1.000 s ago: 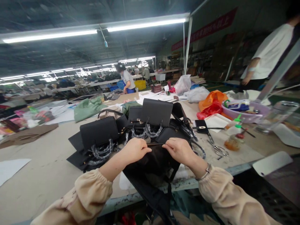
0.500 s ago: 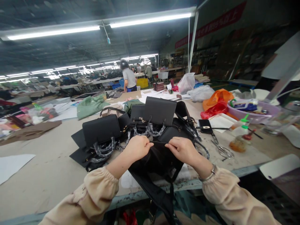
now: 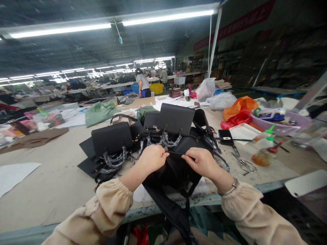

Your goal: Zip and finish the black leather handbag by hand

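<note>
My left hand (image 3: pixel 154 158) and my right hand (image 3: pixel 200 161) both pinch the upper edge of a black bag (image 3: pixel 173 172), a short span apart. The bag hangs partly over the table's front edge, its black strap (image 3: pixel 167 207) trailing down below. Behind my hands lie several black handbags, among them an upright one in the middle (image 3: pixel 176 117) and one on the left (image 3: pixel 111 137). Their handles (image 3: pixel 114 160) are wrapped in clear plastic. Inside the held bag it is too dark to make out details.
On the right lie scissors (image 3: pixel 244 165), a black phone-like item (image 3: pixel 226 137), bottles with green tips (image 3: pixel 265 141) and a purple basin (image 3: pixel 278 127). Green cloth (image 3: pixel 100 113) and brown sheets (image 3: pixel 35 137) lie on the left. A person (image 3: pixel 143 83) stands beyond the table.
My hands keep their pinch on the bag's edge, with hardly any shift. The view has moved slightly. The person beyond the table now leans more forward.
</note>
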`<action>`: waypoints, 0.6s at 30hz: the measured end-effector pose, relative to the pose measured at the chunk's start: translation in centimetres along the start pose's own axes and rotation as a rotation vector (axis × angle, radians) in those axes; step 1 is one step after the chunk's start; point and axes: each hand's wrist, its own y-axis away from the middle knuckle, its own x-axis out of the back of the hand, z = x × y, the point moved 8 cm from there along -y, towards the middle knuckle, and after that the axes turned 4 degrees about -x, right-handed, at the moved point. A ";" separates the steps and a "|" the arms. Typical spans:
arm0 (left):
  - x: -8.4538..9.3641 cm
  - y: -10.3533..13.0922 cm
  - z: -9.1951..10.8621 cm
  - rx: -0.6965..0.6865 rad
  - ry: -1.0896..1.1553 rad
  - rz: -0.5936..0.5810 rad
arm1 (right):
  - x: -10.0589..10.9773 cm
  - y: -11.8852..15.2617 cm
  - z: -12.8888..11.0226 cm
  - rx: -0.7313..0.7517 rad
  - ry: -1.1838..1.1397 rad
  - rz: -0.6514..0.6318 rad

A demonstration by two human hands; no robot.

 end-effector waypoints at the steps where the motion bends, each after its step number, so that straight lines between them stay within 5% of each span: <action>1: 0.0 0.0 0.0 0.007 0.001 -0.004 | 0.0 0.0 0.1 -0.003 0.000 0.002; 10: 0.0 -0.1 -0.1 0.015 -0.007 -0.003 | 0.4 -0.3 -0.5 -0.083 0.194 -0.022; 18: -0.4 -0.7 -0.8 0.035 -0.020 -0.010 | -1.8 -3.1 -3.5 -0.112 0.242 -0.001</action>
